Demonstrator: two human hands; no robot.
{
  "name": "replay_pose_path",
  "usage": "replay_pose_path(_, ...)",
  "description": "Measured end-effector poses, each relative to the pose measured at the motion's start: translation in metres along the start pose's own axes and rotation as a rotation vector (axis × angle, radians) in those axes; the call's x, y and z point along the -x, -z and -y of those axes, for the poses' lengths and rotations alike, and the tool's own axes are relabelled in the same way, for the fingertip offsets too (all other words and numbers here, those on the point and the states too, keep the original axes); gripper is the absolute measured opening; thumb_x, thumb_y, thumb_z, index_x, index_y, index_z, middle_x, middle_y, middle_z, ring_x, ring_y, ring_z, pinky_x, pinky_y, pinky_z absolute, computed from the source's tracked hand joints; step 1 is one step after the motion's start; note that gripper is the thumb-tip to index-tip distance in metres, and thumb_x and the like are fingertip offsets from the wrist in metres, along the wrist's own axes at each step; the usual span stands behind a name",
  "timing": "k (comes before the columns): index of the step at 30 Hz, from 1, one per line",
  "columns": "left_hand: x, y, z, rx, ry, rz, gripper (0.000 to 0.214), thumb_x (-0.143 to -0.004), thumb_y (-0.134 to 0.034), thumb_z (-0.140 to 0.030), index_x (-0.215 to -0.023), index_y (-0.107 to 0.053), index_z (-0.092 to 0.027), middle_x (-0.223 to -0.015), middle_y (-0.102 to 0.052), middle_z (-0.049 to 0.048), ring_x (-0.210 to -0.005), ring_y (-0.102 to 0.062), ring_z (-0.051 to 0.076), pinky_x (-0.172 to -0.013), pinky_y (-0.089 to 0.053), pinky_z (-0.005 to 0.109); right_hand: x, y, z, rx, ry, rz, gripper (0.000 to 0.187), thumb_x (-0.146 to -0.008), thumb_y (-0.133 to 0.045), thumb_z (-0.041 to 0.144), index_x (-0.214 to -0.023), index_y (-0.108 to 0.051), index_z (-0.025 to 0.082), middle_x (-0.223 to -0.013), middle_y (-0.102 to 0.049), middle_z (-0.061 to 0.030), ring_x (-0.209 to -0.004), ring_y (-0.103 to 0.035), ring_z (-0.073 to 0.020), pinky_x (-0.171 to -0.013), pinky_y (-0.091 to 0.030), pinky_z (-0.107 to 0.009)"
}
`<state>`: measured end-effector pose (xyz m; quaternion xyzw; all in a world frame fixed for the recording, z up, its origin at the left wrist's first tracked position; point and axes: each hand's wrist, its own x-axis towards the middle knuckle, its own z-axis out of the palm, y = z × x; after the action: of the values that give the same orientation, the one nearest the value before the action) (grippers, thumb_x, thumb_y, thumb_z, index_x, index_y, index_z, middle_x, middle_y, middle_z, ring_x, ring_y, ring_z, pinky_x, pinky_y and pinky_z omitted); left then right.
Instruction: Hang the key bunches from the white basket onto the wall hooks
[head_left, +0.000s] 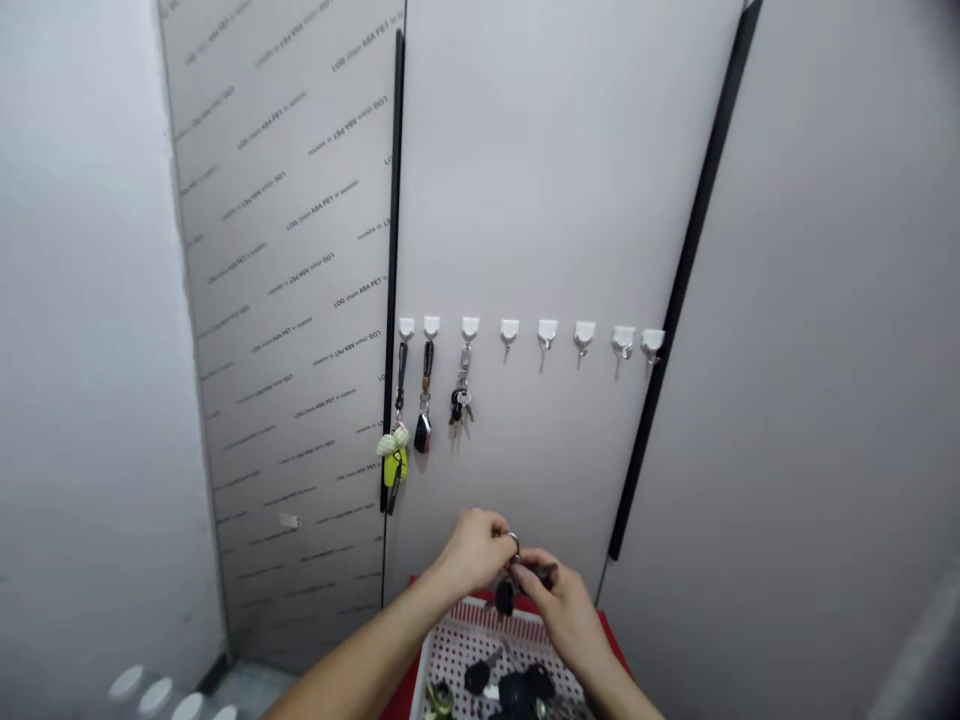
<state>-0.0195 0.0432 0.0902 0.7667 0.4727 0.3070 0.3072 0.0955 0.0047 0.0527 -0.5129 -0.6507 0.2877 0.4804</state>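
My left hand (pixel 478 548) pinches a metal key ring (pixel 514 543) just above a white basket (pixel 429 660). On the other side of the ring, my right hand (pixel 559 600) is closed on the keys, with a black-headed key (pixel 505 597) dangling below the fingers. Part of the bunch is hidden by the right fingers. Under both hands, the perforated basket holds several loose keys and black fobs (pixel 517 690). A yellowish key item (pixel 440 697) lies at its near left corner.
A row of white hooks (pixel 509 330) runs across the pale cabinet door. Three at the left carry a yellow-green keychain (pixel 394 465), a black car fob (pixel 423 432) and a key bunch (pixel 461 403). A red surface (pixel 611 640) lies beneath the basket. White caps (pixel 156 695) show at lower left.
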Motion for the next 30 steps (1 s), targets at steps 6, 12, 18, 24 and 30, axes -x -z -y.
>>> replay_pose_path(6,-0.011,0.034,-0.027,-0.044,-0.105,-0.078,0.024,-0.056,-0.037,-0.020,-0.064,-0.058,-0.011,-0.049,-0.054,0.0012,-0.047,-0.043,0.008,-0.044,-0.032,0.017,-0.031,0.024,0.038,0.234,0.096,-0.257,0.027,-0.057,-0.050,0.032,-0.080,-0.052,0.018,-0.096,-0.049,-0.0080,-0.084,-0.046,-0.0200,-0.069,-0.037,-0.032)
replay_pose_path(12,-0.025,0.049,-0.044,0.021,-0.143,-0.089,0.019,-0.057,-0.040,-0.019,-0.063,-0.056,-0.011,-0.048,-0.052,0.0000,-0.048,-0.045,0.008,-0.045,-0.034,0.017,-0.043,0.031,0.061,0.025,0.095,0.014,0.026,-0.061,-0.045,0.038,-0.071,-0.055,0.016,-0.070,-0.059,-0.0042,-0.067,-0.051,-0.0151,-0.064,-0.039,-0.028)
replay_pose_path(18,-0.040,0.057,-0.049,0.420,-0.101,-0.165,0.023,-0.060,-0.045,-0.019,-0.080,-0.050,-0.010,-0.067,-0.055,0.0037,-0.053,-0.047,0.006,-0.048,-0.036,0.016,-0.081,0.026,0.076,-0.201,0.074,-0.206,0.025,-0.056,-0.051,0.037,-0.063,-0.054,0.014,-0.056,-0.056,-0.0011,-0.052,-0.048,-0.0101,-0.053,-0.037,-0.023)
replay_pose_path(24,-0.073,0.062,-0.055,0.508,-0.150,-0.270,0.021,-0.064,-0.045,-0.021,-0.081,-0.049,-0.010,-0.079,-0.056,0.0064,-0.062,-0.050,0.007,-0.056,-0.039,0.018,-0.143,0.034,0.113,-0.347,0.134,-0.317,0.019,-0.053,-0.053,0.032,-0.055,-0.052,0.014,-0.051,-0.054,0.0004,-0.047,-0.047,-0.0086,-0.047,-0.037,-0.021)
replay_pose_path(30,-0.106,0.070,-0.063,0.301,-0.178,-0.431,0.022,-0.063,-0.046,-0.020,-0.082,-0.052,-0.011,-0.078,-0.058,0.0063,-0.070,-0.052,0.011,-0.066,-0.039,0.023,-0.172,0.033,0.127,-0.235,0.102,-0.447,0.013,-0.056,-0.049,0.027,-0.050,-0.048,0.015,-0.050,-0.055,-0.0005,-0.045,-0.048,-0.0091,-0.046,-0.039,-0.021)
